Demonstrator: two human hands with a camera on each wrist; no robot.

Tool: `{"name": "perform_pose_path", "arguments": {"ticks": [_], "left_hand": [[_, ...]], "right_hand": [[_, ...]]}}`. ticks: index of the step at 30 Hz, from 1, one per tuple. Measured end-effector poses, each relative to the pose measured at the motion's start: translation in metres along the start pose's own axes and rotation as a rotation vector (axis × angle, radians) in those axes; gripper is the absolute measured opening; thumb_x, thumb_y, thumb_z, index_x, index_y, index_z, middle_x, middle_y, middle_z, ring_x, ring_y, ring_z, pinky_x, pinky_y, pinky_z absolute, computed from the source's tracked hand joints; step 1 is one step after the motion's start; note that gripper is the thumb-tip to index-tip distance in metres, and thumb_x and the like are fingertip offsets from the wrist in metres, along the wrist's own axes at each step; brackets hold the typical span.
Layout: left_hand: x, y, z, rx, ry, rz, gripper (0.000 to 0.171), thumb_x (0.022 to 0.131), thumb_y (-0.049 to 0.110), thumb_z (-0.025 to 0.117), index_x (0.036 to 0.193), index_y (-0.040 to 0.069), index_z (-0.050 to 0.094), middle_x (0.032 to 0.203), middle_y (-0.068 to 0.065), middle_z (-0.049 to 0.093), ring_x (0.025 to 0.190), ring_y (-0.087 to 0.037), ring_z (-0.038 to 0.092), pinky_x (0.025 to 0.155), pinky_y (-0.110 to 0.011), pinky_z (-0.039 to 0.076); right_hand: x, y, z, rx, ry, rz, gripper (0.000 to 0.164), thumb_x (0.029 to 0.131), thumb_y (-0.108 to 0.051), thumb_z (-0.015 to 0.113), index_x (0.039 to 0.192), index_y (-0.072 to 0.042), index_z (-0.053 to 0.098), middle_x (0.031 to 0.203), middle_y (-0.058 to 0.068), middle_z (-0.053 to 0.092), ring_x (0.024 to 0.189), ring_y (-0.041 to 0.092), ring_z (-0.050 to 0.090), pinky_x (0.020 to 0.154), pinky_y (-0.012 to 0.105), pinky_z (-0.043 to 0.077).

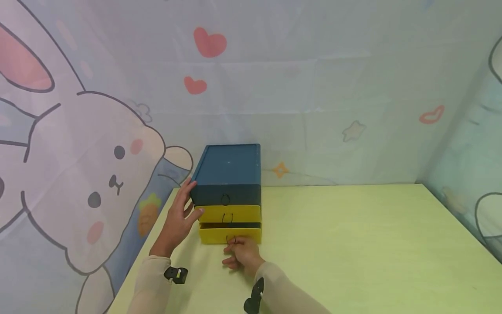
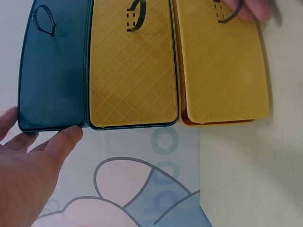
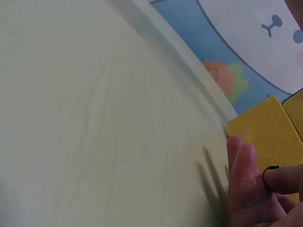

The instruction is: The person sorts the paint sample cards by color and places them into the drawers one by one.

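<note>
A small drawer cabinet (image 1: 228,165) with a blue top stands on the table. Its top drawer (image 2: 54,85) has a dark blue front; the middle drawer (image 2: 132,71) has a yellow one. Below them, the yellow bottom drawer (image 1: 211,236) sticks out a little, showing a dark gap above its front. My right hand (image 1: 246,253) pinches that drawer's black loop handle (image 3: 271,168) between thumb and finger, other fingers extended. On the cabinet's upper left side rests my left hand (image 1: 177,227), its thumb near the front edge and its fingers along the side.
The pale yellow table (image 1: 353,235) extends to the right of the cabinet. Behind it hangs a cloth backdrop (image 1: 306,87) with hearts and a large rabbit (image 1: 106,174) on the left. The table's left edge runs close by the left forearm.
</note>
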State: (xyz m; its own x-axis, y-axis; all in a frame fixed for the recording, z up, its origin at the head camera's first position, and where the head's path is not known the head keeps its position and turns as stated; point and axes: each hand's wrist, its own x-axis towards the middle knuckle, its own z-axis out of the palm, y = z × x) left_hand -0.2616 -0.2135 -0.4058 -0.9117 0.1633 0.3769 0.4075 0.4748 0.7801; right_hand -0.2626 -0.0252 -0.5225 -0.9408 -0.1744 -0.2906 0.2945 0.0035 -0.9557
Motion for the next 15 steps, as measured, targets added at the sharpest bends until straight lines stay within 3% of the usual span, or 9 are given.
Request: {"name": "perform_pose_path", "arguments": {"ticks": [6, 15], "left_hand": [[0.001, -0.001, -0.001, 0.001, 0.005, 0.005, 0.069, 0.101, 0.009, 0.056, 0.161, 0.017, 0.022, 0.172, -0.006, 0.005, 0.156, -0.042, 0.015, 0.120, -0.061, 0.029], [0.000, -0.003, -0.001, 0.008, 0.009, 0.009, 0.070, 0.101, 0.007, 0.056, 0.161, 0.017, 0.021, 0.172, -0.004, 0.004, 0.156, -0.043, 0.015, 0.119, -0.060, 0.029]], "right_hand": [[0.009, -0.004, 0.000, 0.002, 0.007, -0.005, 0.015, 0.094, 0.000, 0.060, 0.107, 0.001, 0.067, 0.096, 0.016, 0.076, 0.064, 0.023, 0.076, 0.047, 0.026, 0.058], [0.018, -0.008, -0.001, -0.012, 0.013, 0.008, 0.016, 0.099, -0.007, 0.057, 0.110, 0.002, 0.066, 0.093, 0.015, 0.076, 0.066, 0.024, 0.077, 0.050, 0.028, 0.059]]}}
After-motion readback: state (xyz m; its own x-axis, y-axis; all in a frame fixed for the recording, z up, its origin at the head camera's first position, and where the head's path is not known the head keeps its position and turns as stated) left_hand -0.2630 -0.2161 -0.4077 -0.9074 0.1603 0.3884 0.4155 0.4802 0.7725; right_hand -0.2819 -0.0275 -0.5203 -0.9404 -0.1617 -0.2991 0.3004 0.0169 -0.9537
